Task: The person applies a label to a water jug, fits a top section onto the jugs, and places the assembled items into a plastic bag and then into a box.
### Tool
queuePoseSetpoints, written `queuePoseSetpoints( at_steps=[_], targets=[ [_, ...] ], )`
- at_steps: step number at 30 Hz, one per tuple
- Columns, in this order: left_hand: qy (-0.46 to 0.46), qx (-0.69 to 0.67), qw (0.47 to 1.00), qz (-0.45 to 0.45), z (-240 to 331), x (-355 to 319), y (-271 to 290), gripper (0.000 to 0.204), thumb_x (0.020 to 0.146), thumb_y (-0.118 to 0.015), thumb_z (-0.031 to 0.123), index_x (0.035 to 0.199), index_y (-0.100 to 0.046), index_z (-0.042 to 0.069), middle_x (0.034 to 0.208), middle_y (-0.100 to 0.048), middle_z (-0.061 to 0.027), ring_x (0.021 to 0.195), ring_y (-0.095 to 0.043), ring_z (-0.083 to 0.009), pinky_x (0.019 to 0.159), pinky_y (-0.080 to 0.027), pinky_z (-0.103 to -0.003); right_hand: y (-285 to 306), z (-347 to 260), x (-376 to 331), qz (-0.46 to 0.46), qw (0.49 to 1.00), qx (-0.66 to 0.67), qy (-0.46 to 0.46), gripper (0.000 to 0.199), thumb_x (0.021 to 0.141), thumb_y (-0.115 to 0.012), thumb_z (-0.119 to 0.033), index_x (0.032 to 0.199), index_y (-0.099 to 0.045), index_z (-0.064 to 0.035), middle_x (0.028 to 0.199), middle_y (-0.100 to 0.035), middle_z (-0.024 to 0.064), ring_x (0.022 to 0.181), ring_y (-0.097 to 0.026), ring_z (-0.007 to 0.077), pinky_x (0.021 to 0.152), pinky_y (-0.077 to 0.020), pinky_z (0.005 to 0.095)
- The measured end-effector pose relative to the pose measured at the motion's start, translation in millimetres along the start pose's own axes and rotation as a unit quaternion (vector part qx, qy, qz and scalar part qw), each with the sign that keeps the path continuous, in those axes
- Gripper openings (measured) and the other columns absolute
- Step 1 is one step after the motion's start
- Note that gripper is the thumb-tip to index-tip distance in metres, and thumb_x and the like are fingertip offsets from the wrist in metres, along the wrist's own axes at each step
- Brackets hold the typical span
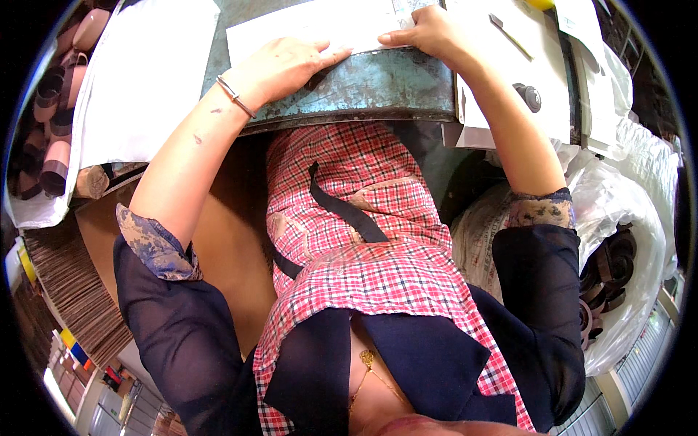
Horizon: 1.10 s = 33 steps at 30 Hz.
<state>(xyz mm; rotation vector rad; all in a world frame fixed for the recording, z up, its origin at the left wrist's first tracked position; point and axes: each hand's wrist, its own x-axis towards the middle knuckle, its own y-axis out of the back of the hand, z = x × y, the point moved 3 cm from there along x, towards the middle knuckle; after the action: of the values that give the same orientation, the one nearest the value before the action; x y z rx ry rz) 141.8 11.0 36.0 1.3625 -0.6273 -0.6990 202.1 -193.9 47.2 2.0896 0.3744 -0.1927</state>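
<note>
A flat white sheet [313, 22] lies on the worn blue tabletop [363, 87], its near edge toward me. My left hand [294, 67] rests on the sheet's near left part, index finger and thumb stretched along the edge. At the right end of the sheet is my right hand [430, 35], its thumb pointing left along the near edge and its other fingers spread away from the thumb. Both hands look open, pressing on the sheet rather than gripping it. The far part of the sheet is cut off by the picture's top.
On a white surface to the right lie a small brush-like tool [511, 36] and a dark round object [528, 97]. A clear plastic bag [640, 291] with dark rolled pieces stands lower right. Pinkish tubes [58, 156] fill the far left, beside a white cover [142, 80]. Stacked cardboard [76, 291] is below.
</note>
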Motion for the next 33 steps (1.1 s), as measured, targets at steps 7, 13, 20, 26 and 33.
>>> queuePoseSetpoints(
  at_steps=[7,13,20,26,33],
  targets=[
    [0.025,-0.001,0.999,-0.035,1,4,0,0.062,0.08,-0.036,-0.001,0.133,-0.037,0.03,0.086,-0.053,-0.0148,0.078,-0.058,-0.0315,0.072,-0.047,-0.039,-5,-2,4,-0.031,0.992,-0.112,0.043,0.042,0.064,-0.074,-0.036,0.06,-0.062,0.0038,0.058,-0.059,0.0191,0.056,-0.06,0.0308,0.057,-0.0472,0.0383],
    [0.024,-0.065,0.998,0.0,-12,-23,4,0.07,0.069,-0.04,-0.01,0.128,-0.046,0.027,0.083,-0.051,-0.0152,0.076,-0.055,-0.0323,0.071,-0.045,-0.039,0,13,13,-0.065,0.994,-0.089,0.016,0.039,0.064,-0.072,-0.031,0.073,-0.063,0.0063,0.068,-0.061,0.022,0.064,-0.062,0.0298,0.059,-0.047,0.0387],
    [0.102,-0.043,0.994,-0.027,-29,-94,10,0.064,0.068,-0.039,-0.012,0.122,-0.052,0.021,0.085,-0.051,-0.0148,0.078,-0.056,-0.0327,0.071,-0.046,-0.039,-5,17,12,0.009,0.985,-0.128,0.116,0.029,0.066,-0.072,-0.022,0.077,-0.062,0.0034,0.064,-0.058,0.0187,0.06,-0.057,0.0264,0.059,-0.0446,0.0372],
    [0.296,-0.103,0.936,0.16,-37,-132,24,0.048,0.071,-0.048,-0.011,0.115,-0.055,0.008,0.095,-0.053,-0.0104,0.084,-0.058,-0.0233,0.074,-0.047,-0.027,2,28,-5,-0.036,0.987,0.12,0.098,0.024,0.079,-0.065,-0.023,0.087,-0.062,-0.001,0.071,-0.058,0.002,0.063,-0.05,0.0111,0.059,-0.0415,0.028],
    [0.249,-0.298,0.856,0.342,-25,-105,1,0.067,0.061,-0.07,0.003,0.123,-0.044,0.004,0.139,-0.033,-0.0129,0.131,-0.023,-0.029,0.108,-0.02,-0.036,29,42,-14,-0.088,0.942,0.306,0.105,0.022,0.085,-0.061,-0.027,0.095,-0.061,-0.0072,0.072,-0.053,-0.0042,0.062,-0.042,0.0051,0.056,-0.0357,0.0187]
  ],
)
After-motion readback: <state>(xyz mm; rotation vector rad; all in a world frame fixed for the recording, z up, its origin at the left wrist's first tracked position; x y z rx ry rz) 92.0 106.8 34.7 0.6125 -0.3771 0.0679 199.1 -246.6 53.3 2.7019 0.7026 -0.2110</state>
